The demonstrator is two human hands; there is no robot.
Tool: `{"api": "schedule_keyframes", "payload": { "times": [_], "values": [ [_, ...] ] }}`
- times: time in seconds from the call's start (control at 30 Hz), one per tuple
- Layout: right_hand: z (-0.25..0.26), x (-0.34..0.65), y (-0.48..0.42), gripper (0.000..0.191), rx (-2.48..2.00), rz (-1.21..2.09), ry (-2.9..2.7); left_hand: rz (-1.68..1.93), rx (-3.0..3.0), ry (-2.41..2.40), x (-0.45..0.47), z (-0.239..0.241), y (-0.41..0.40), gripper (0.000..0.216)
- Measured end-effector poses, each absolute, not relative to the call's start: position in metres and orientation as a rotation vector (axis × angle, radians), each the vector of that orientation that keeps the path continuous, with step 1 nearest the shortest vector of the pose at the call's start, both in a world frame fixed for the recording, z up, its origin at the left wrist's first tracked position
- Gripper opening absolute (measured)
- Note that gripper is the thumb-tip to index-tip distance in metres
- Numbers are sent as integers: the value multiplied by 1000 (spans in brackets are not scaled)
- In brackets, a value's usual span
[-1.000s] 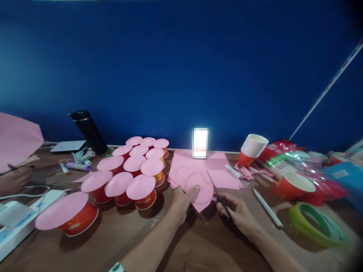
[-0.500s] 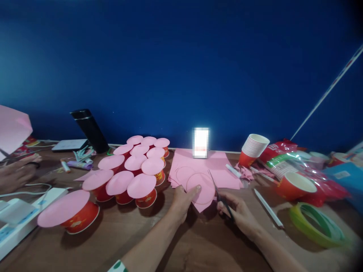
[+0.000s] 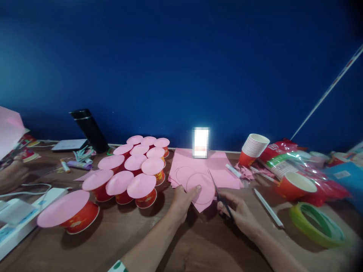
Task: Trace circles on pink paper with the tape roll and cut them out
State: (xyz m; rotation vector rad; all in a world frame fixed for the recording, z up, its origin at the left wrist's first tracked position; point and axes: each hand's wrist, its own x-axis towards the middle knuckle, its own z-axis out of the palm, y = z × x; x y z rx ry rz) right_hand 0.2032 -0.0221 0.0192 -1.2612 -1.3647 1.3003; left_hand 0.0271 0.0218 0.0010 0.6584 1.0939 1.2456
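Note:
My left hand (image 3: 183, 202) pinches a piece of pink paper (image 3: 204, 192), thumb on top, the other fingers hidden beneath. A circle is drawn on that piece, and its lower edge comes to a point. My right hand (image 3: 236, 207) is closed around dark scissors (image 3: 226, 204), whose blades point up and away at the paper's right side. Whether the blades touch the paper I cannot tell. Behind both hands lies a stack of pink paper sheets (image 3: 218, 166), with another drawn circle showing on the left.
Several red cups (image 3: 146, 199) topped with pink discs stand left. Rightward are stacked paper cups (image 3: 253, 147), a lying cup (image 3: 297, 185), a white pencil (image 3: 269, 207) and green tape (image 3: 316, 224). A power strip (image 3: 34, 215) and another person's hand (image 3: 13, 175) are at left.
My hands, the paper and the scissors look unmoved. At the far left, the other person's hand and pink sheet have shifted left.

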Motion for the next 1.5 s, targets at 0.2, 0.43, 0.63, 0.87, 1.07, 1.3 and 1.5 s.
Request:
{"api": "schedule_keyframes", "payload": {
  "times": [0.2, 0.43, 0.63, 0.87, 1.07, 1.3, 1.5],
  "values": [
    [15, 205, -20, 48, -1261, 1285, -1382, 1243, 684, 1090, 27, 1, 22, 47],
    [15, 204, -21, 50, -1274, 1297, -1379, 1249, 681, 1094, 26, -1, 22, 47],
    [12, 207, -19, 48, -1260, 1288, -1419, 1244, 675, 1093, 27, -2, 23, 46],
    [7, 208, -19, 43, -1253, 1269, -1437, 1242, 694, 1094, 27, -4, 24, 47],
    [5, 207, -17, 44, -1326, 1233, -1409, 1246, 696, 1140, 26, -7, 24, 45],
    [10, 217, -12, 39, -1391, 922, -1471, 1266, 733, 1121, 26, -11, 26, 44],
    [31, 261, -5, 18, -1803, 262, -1711, 1292, 747, 1117, 24, -15, 28, 44]
  ]
}}
